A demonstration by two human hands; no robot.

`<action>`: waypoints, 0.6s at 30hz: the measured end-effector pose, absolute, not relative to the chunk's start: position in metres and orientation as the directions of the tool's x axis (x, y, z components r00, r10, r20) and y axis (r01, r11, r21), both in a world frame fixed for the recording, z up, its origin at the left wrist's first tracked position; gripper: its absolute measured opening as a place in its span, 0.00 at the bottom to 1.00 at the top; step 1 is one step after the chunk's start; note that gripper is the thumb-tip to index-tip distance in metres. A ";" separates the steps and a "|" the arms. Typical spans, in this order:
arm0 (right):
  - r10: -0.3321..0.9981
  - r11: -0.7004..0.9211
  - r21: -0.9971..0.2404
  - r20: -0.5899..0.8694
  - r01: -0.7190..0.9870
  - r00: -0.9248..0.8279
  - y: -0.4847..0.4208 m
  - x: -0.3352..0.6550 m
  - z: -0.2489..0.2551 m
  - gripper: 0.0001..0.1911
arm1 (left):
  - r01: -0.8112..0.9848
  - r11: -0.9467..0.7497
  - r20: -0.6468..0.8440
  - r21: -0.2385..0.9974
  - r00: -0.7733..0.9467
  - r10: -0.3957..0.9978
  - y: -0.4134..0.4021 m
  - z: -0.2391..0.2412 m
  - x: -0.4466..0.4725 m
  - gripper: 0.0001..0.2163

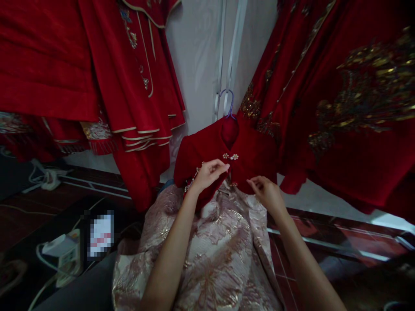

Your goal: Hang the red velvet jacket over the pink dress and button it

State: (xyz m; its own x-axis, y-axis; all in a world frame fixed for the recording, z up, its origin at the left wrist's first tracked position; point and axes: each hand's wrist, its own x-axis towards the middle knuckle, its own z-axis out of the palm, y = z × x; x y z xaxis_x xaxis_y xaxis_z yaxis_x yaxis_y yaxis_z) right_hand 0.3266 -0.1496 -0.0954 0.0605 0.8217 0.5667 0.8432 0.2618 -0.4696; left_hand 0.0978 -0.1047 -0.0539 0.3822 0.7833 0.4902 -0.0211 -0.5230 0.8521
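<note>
A short red jacket (pixel 201 144) hangs in front of me on a thin purple-blue hanger (pixel 231 106). Its upper front is joined by a flower-shaped jewelled clasp (pixel 230 157), and a second clasp (pixel 234 184) sits lower down. My left hand (pixel 210 173) is closed on the loose front edge of the jacket, just below the upper clasp. My right hand (pixel 266 192) has thumb and fingers pinched together beside the jacket's lower front; whatever they hold is too small to make out. Pale pink-gold brocade fabric (pixel 217 259) spreads below the jacket, under both forearms.
Red garments with cream piping (pixel 142 86) hang at the left, and red garments with gold embroidery (pixel 372 82) at the right. Pale metal rails (pixel 231 56) run up the wall behind. A power strip with cables (pixel 66 255) and a blurred-out panel (pixel 101 235) are at lower left.
</note>
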 end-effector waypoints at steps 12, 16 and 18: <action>0.735 0.241 -0.568 0.637 0.787 0.235 -0.175 0.333 0.017 0.18 | 0.376 -0.452 0.166 0.809 0.592 0.789 -0.104 -0.096 0.100 0.49; 0.922 0.326 -0.836 0.384 0.442 0.045 -0.171 0.311 0.037 0.19 | 0.183 -0.447 0.179 0.875 0.737 0.652 -0.110 -0.086 0.100 0.58; 0.959 0.275 -0.910 0.283 0.312 -0.021 -0.171 0.301 0.033 0.20 | -0.073 -0.345 0.259 0.936 0.806 0.532 -0.114 -0.078 0.099 0.56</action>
